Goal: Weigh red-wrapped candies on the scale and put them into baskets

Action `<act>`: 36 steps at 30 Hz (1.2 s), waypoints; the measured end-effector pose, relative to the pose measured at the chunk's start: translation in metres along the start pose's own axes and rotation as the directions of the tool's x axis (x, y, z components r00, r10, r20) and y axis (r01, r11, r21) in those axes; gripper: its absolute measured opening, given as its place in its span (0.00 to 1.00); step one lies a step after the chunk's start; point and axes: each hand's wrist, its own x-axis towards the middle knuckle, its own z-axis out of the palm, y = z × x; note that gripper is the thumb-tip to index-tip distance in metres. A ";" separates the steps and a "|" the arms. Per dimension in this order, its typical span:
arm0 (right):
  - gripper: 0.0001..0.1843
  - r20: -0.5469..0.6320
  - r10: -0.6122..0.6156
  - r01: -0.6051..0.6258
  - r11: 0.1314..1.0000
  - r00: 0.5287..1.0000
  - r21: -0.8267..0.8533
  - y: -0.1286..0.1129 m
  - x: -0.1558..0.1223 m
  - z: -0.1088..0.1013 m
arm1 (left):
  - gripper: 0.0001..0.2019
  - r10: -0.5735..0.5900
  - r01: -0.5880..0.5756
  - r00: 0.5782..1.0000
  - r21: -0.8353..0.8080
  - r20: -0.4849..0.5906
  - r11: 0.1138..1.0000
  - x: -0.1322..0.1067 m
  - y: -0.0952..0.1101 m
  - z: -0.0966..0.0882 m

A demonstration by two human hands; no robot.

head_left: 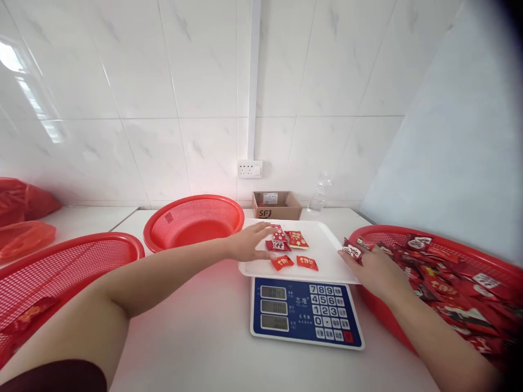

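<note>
A digital scale [302, 310] with a white tray [327, 245] on top stands before me. Several small red packets lie on the tray, among them a flat red packet [307, 263] near its front. My left hand [249, 243] reaches over the tray's left side, fingers apart, beside a red-and-white packet [279, 234]; whether the fingertips touch it I cannot tell. At the tray's right edge my right hand [373, 267] grips a dark red packet [352, 249] between thumb and fingers. Under that forearm, a red basket [384, 230] is heaped with similar packets [441, 277].
An empty-looking red basket [194, 204] tilts at the back left. Another red basket [126, 239] with some packets sits nearer on the left. Behind the scale are a cardboard box [278, 212] and a clear plastic bottle [319, 195]. Red plastic bags [28, 201] lie far left.
</note>
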 end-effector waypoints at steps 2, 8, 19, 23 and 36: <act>0.32 0.007 -0.003 0.003 1.000 1.000 -0.005 0.000 -0.001 0.000 | 0.42 0.129 -0.128 0.987 -0.015 0.091 0.992 0.021 0.013 0.007; 0.30 -0.032 -0.010 0.010 1.000 0.999 0.004 -0.003 -0.004 -0.003 | 0.46 0.177 -0.191 0.958 0.042 0.224 0.981 0.076 0.036 0.029; 0.28 -0.048 -0.014 0.015 1.000 0.999 0.016 -0.004 -0.005 -0.005 | 0.18 0.168 -0.152 0.983 0.179 -0.078 0.972 0.093 0.042 0.041; 0.26 -0.059 -0.025 0.027 0.999 0.998 0.030 -0.003 -0.007 -0.004 | 0.14 0.083 -0.055 0.971 0.127 -0.226 0.990 0.089 0.024 0.021; 0.29 -0.039 -0.020 0.022 0.998 0.999 0.060 -0.001 -0.004 -0.003 | 0.33 -0.483 0.494 0.866 0.064 -0.127 0.867 -0.016 -0.093 -0.063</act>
